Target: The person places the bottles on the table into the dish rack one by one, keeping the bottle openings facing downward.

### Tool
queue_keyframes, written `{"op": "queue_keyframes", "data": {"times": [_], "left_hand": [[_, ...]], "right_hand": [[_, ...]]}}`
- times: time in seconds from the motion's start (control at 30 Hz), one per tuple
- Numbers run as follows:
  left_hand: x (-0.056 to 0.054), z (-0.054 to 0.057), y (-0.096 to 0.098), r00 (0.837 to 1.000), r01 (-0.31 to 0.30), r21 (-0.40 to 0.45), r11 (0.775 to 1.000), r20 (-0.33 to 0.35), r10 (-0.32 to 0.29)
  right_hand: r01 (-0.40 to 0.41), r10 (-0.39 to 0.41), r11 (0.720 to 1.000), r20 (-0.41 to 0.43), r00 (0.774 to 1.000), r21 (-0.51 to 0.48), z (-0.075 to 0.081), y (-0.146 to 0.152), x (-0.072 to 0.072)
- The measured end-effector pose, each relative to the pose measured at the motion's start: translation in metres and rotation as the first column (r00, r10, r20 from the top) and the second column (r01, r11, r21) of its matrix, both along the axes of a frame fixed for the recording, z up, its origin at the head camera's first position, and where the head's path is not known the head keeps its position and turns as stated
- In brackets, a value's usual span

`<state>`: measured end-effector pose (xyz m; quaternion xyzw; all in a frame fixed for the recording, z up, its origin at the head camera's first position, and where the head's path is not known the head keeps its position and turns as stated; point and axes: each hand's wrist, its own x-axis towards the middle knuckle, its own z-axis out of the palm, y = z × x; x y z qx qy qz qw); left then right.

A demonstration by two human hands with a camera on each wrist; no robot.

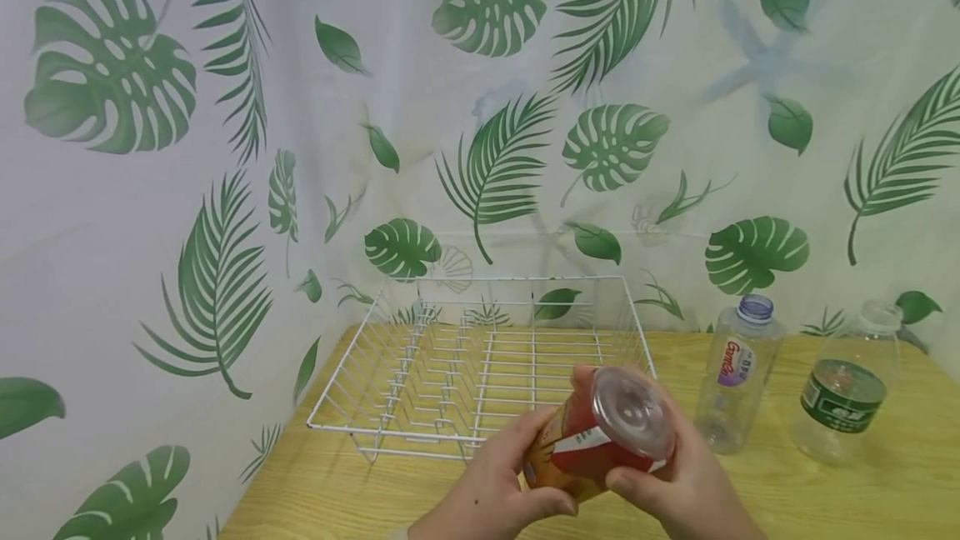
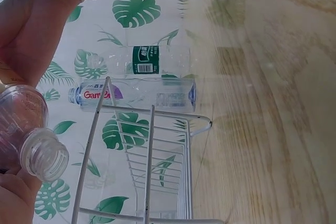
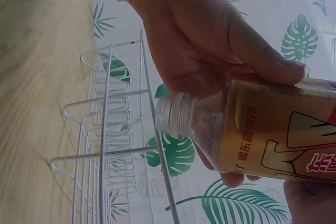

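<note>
Both hands hold a plastic drink bottle with an orange-and-red label. It is tilted, its clear base towards the head camera and its neck pointing away and down. My left hand grips the label near the neck end, thumb on the near side; the right wrist view shows its fingers behind the bottle. My right hand grips the base end, with its thumb on the label. An uncapped, threaded neck appears in the left wrist view. Beyond the hands stands a white wire dish rack.
Two clear bottles stand on the wooden table to the right: one with a purple-and-white label, another with a green label. A leaf-patterned sheet covers the walls behind and at left.
</note>
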<state>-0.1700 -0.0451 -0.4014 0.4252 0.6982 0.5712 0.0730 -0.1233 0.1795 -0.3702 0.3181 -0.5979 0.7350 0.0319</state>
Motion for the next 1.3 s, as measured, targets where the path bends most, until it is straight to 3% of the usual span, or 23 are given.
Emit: {"op": "queue_keyframes", "data": {"times": [0.13,0.5,0.73,0.9,1.07,1.3], "left_hand": [[0.0,-0.002,0.001,0.999,-0.021,-0.024,0.999,-0.049,0.02],[-0.002,0.004,-0.001,0.989,-0.052,-0.128,0.99,-0.142,0.034],[0.001,0.011,-0.014,0.979,-0.173,-0.237,0.956,-0.151,0.14],[-0.001,0.016,-0.021,0.944,-0.274,-0.273,0.922,-0.262,0.203],[-0.006,0.025,-0.033,0.909,-0.357,-0.276,0.893,-0.325,0.263],[-0.022,0.027,-0.053,0.819,-0.508,-0.269,0.818,-0.443,0.363]], "right_hand": [[0.068,-0.069,0.997,0.017,0.997,0.018,-0.002,-0.001,0.002],[0.025,-0.026,1.0,-0.044,0.999,-0.011,-0.001,0.006,-0.003],[0.101,-0.1,0.995,-0.021,0.995,0.008,0.001,0.011,-0.004],[0.116,-0.116,0.993,-0.024,0.993,-0.004,0.0,0.016,-0.006],[0.101,-0.101,0.995,-0.002,0.995,-0.006,0.002,0.018,-0.007],[0.088,-0.089,0.995,-0.015,0.996,-0.042,0.005,0.024,-0.009]]}}
